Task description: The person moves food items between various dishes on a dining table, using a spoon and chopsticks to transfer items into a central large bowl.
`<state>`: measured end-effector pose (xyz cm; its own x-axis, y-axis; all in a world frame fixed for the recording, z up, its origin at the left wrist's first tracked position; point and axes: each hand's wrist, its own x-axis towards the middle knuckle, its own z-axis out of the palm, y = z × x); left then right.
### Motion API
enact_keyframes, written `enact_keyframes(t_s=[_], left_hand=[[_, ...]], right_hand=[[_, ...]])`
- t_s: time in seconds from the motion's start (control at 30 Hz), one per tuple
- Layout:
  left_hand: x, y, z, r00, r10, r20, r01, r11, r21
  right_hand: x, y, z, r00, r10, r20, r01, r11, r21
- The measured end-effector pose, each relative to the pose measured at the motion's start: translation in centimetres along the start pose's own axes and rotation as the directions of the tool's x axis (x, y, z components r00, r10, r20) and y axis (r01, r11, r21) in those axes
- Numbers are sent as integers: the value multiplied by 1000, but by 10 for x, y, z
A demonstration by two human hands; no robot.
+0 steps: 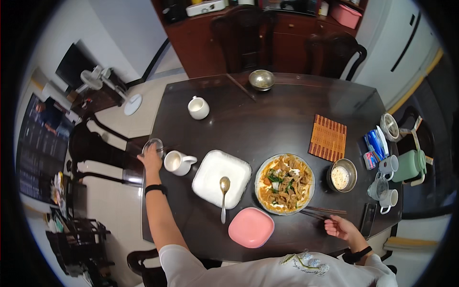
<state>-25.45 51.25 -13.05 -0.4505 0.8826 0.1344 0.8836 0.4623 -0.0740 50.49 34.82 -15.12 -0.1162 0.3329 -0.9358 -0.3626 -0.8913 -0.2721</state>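
Note:
At the table's left edge my left hand (152, 159) has its fingers closed on the rim of a clear glass cup (158, 142). A white mug (176, 163) stands just right of that hand. My right hand (338, 227) is low over the table at the lower right, fingers curled. Thin dark chopsticks (315, 215) run from the plate's edge to its fingertips. Beside them lies a reddish pair of chopsticks (334, 210). The round plate of meat and greens in sauce (285, 184) sits just beyond. Nearer me is a pink dish (251, 227).
A white square dish (210, 167) has a metal spoon (224, 198) on it. Farther off are a white cup (198, 108), a metal bowl (261, 80) and a woven mat (328, 137). A metal bowl of food (342, 176), mugs (388, 201) and a phone (368, 220) line the right.

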Motion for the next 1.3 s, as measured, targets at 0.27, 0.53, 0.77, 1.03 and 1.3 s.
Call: enact_keyframes(t_s=[0.27, 0.53, 0.77, 1.03, 1.3], left_hand=[[17, -13, 25, 987, 161, -5, -160, 983, 86], [8, 31, -115, 819, 378, -433, -409, 912, 22], [-5, 182, -192, 545, 700, -462, -743, 658, 120], [48, 333, -110, 385, 898, -212, -910, 408, 77], [109, 403, -26, 481, 875, 57, -805, 416, 423]], right_hand=[[-76, -50, 28, 984, -176, 23, 167, 875, -454], [-100, -89, 58, 937, -311, 159, 340, 707, -620], [-69, -72, 62, 916, -245, 317, 389, 734, -557], [-62, -56, 31, 884, -290, 366, 428, 816, -388], [-56, -48, -17, 841, -514, 169, 539, 826, -166]])
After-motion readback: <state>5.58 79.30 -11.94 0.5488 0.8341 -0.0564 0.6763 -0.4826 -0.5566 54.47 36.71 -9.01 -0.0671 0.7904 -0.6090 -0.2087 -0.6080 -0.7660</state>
